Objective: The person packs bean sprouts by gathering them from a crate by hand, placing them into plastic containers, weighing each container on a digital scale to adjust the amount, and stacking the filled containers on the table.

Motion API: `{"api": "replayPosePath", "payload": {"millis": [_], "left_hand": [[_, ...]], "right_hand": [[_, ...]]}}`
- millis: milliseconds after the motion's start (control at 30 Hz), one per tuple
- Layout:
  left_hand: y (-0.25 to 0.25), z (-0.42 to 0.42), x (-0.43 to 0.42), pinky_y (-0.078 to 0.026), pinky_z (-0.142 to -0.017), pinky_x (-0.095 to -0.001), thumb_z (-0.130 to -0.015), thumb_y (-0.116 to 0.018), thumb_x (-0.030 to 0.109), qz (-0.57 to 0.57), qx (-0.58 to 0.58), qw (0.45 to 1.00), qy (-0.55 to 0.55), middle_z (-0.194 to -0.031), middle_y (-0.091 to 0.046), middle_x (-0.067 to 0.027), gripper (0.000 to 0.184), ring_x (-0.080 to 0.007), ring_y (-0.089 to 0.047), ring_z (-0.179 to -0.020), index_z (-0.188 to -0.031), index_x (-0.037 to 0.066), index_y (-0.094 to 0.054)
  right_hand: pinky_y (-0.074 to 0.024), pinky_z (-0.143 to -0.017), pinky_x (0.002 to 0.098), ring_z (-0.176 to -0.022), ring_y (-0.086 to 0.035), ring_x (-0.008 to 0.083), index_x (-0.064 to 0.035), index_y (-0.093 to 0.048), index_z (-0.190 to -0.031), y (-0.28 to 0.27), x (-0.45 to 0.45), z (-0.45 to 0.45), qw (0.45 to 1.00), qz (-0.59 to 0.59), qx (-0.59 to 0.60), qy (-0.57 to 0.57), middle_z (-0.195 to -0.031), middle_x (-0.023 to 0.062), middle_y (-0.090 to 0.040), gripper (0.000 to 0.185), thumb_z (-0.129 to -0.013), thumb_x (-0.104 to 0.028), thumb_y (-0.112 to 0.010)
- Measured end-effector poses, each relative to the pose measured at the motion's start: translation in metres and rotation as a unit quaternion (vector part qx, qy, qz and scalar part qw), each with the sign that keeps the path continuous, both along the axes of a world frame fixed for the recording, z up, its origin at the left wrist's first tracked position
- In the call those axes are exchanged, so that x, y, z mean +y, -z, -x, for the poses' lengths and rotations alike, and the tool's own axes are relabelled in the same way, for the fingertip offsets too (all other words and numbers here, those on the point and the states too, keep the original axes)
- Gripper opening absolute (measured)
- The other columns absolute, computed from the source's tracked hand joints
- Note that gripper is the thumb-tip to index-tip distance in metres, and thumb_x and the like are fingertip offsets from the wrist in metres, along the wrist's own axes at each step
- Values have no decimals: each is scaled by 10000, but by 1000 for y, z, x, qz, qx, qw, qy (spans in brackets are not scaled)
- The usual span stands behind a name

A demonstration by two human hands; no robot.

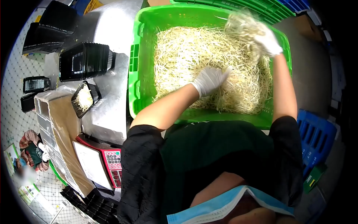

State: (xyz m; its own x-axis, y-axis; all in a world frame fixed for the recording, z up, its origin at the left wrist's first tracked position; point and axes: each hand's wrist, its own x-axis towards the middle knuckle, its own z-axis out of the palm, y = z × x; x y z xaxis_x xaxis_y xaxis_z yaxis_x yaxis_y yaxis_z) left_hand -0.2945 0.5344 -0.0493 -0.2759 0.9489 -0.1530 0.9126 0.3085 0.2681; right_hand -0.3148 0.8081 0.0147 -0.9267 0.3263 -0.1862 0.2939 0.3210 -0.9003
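Pleated blue mask (223,207) nearest, then a dark green cloth apron (216,143) and quilted black sleeves. Left hand (210,80), in a thin, wrinkled white glove, sits on the near-middle of the sprouts (186,56); fingers curled together, thumb sticking out, can't tell if any strands are gripped. Sprouts are pale, thin, stringy, heaped in a tangled mat inside a green crate (133,89), rigid plastic, rectangular, perforated walls. Right hand (269,42), also white-gloved and motion-blurred, is at the crate's far right corner, fingers clamped on a loose, shaggy clump of sprouts above the heap. Left of the crate: red scale (113,160) with a keypad, shiny metal table (115,30), glossy black tray (77,100) tilted with a small sprout pile in it, nested stack of ribbed black trays (85,61), plastic-wrapped brown carton (65,130). Farther off, a co-worker (34,151) in a plaid sleeve, above tiled floor.
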Motion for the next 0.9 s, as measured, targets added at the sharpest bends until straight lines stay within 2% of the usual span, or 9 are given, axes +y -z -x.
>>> {"api": "replayPosePath", "payload": {"millis": [67, 267, 333, 400, 500, 567, 633, 800, 900], "left_hand": [[-7, -1, 2, -450, -566, -381, -804, -532, 146, -50, 14, 999, -5, -755, -540, -83, 651, -233, -557, -662, -1399, 32, -293], [23, -22, 10, -426, -540, -358, -824, -565, 241, -121, 159, 980, 11, -806, -565, -80, 574, -211, -558, -673, -1339, 62, -386], [21, -24, 4, -434, -545, -345, -828, -536, 207, -148, 172, 974, 19, -923, -579, -99, 504, -203, -557, -711, -1305, 90, -423], [18, -24, 1, -477, -660, -407, -845, -514, 239, -178, 218, 959, 44, -1141, -555, -144, 519, -255, -589, -899, -1330, 88, -404], [20, -20, -3, -468, -803, -501, -873, -480, 256, -211, 239, 948, 12, -1320, -463, -155, 521, -319, -540, -1112, -1362, 114, -371], [27, -20, 1, -414, -887, -534, -890, -454, 241, -208, 205, 956, -4, -1334, -456, -152, 528, -332, -503, -1172, -1388, 112, -338], [45, -13, 11, -263, -1045, -579, -899, -478, 283, -215, 148, 964, -43, -1322, -484, -148, 645, -316, -494, -1201, -1451, 65, -225], [-17, 0, 66, -352, -1001, -459, -818, -591, 457, 112, -101, 985, -84, -1239, -553, -158, 965, -245, -556, -1112, -1466, -18, -56], [-17, -14, 58, -458, -902, -377, -757, -637, 550, -23, -239, 922, -304, -1164, -596, -159, 1125, -215, -598, -1034, -1460, -41, 14]], "right_hand": [[-547, -819, 287, -1043, -591, 162, 17, -463, -1278, -14, 21, -13, 988, 120, 75, -56, -1181, 97, -598, 568, -746, -68, -644], [-358, -1064, 384, -1308, -392, 266, -78, -361, -1416, -7, -22, -24, 951, -85, -115, -273, -1424, 179, -399, 870, -731, -425, -770], [-358, -1066, 375, -1298, -411, 275, -77, -356, -1420, 19, -20, -16, 979, -131, -117, -107, -1417, 187, -409, 848, -776, -506, -702], [-394, -1029, 334, -1225, -501, 262, -41, -383, -1397, 41, -43, -25, 941, -215, -249, -83, -1330, 191, -508, 744, -852, -483, -629], [-531, -690, 398, -729, -630, 257, -49, -521, -1235, 124, -65, -79, 963, -172, 11, -205, -970, 142, -659, 363, -926, -237, -490], [-526, -655, 383, -705, -620, 237, -80, -543, -1197, 88, -75, -95, 922, -250, 13, -295, -913, 118, -657, 469, -848, -386, -609], [-500, -816, 362, -923, -607, 254, -41, -455, -1286, 36, -73, -80, 932, -235, -133, -243, -1093, 158, -609, 643, -819, -434, -656], [-324, -1096, 382, -1326, -375, 307, -11, -235, -1449, 12, -41, -62, 957, 40, -273, -92, -1449, 225, -338, 957, -766, -494, -699], [-223, -1138, 373, -1379, -266, 336, 12, -157, -1458, 29, -70, -103, 876, -408, -144, -216, -1502, 235, -204, 1171, -638, -568, -760]]}}
